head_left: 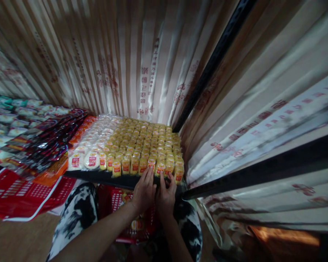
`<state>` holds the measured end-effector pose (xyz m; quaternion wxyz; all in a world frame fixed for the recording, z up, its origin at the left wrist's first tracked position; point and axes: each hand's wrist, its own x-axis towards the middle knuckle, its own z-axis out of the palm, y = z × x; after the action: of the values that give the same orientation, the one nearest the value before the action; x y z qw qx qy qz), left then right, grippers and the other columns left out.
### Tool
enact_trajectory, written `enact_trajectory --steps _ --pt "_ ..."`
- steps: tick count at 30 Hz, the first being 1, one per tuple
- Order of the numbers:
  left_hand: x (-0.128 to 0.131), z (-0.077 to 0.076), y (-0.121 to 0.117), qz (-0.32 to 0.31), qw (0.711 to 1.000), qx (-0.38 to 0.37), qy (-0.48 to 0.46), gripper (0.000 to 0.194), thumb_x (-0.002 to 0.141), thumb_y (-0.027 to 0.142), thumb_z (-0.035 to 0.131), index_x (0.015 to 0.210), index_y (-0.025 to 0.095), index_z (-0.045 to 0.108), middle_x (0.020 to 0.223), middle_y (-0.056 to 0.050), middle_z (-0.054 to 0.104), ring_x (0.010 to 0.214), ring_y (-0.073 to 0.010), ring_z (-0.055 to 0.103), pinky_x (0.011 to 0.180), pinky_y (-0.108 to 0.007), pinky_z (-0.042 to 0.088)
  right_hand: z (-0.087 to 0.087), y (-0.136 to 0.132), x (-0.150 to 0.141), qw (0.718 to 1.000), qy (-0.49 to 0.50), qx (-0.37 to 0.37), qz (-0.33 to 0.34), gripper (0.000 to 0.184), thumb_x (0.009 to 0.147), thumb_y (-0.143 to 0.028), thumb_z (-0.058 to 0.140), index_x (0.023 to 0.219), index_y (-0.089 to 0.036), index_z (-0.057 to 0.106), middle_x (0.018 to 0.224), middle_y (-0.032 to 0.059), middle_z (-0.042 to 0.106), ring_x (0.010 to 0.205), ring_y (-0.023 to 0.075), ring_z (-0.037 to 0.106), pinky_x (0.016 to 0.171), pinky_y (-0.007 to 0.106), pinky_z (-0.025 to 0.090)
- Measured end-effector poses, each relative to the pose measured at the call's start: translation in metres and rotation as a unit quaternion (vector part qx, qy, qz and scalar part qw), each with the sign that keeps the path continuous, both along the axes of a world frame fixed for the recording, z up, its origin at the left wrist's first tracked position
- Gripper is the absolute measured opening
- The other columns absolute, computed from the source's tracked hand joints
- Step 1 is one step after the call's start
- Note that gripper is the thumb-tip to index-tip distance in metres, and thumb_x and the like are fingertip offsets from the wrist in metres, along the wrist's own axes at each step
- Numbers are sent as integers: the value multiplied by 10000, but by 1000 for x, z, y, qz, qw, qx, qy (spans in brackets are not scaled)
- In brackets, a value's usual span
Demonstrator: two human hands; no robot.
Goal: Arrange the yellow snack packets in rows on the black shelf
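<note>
Both hands rest at the front edge of a black shelf (98, 177) packed with rows of small yellow packets (144, 142) with red labels. My left hand (144, 191) lies with fingers stretched forward, touching the front-row packets. My right hand (166, 193) sits beside it, fingers apart, fingertips against the packets near the shelf's right end. Neither hand grips anything that I can see.
White round packets (91, 160) fill the shelf's left part. Dark red packets (51, 138) and green-white packets (5, 109) lie further left. A red basket (117, 200) stands below on my lap. Striped curtains (262, 109) hang behind and to the right.
</note>
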<state>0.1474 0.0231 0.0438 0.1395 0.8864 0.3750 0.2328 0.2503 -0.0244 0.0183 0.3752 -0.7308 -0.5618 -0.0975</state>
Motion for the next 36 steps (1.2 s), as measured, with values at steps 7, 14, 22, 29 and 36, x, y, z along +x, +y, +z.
enact_trajectory --steps 7,14,22,29,36 --pt "0 -1 3 -8 1000 4 8 500 849 192 367 1314 9 375 1404 -192 350 1349 -257 221 1073 -445 309 2 1 -2 1000 -2 4 -1 452 883 -297 395 1329 -222 410 1319 153 282 1196 281 344 863 439 464" --pt "1 -10 4 2 996 75 44 494 880 241 351 1312 3 376 1408 -196 340 1346 -267 224 1037 -443 353 2 2 0 1000 -6 -4 3 462 885 -321 358 1326 -195 413 1306 157 278 1190 281 338 857 427 462" --pt "2 -13 9 7 987 134 91 507 888 281 365 1298 -16 392 1399 -206 350 1342 -260 235 1059 -407 321 0 5 3 1000 -4 -18 -3 474 877 -359 367 1331 -228 408 1287 144 293 1170 278 356 848 421 466" --pt "-2 -9 12 -31 991 114 56 481 892 251 359 1270 -43 403 1379 -229 369 1350 -277 201 1039 -439 348 2 5 1 1000 2 10 -8 462 868 -275 391 1326 -217 412 1292 151 304 1153 270 365 824 414 471" --pt "-7 -4 11 -56 989 137 -7 418 881 146 327 1228 -61 434 1331 -245 426 1355 -279 177 1029 -456 382 2 2 6 998 -4 58 11 449 845 -126 338 1273 -179 460 1233 159 381 1132 254 394 840 427 452"
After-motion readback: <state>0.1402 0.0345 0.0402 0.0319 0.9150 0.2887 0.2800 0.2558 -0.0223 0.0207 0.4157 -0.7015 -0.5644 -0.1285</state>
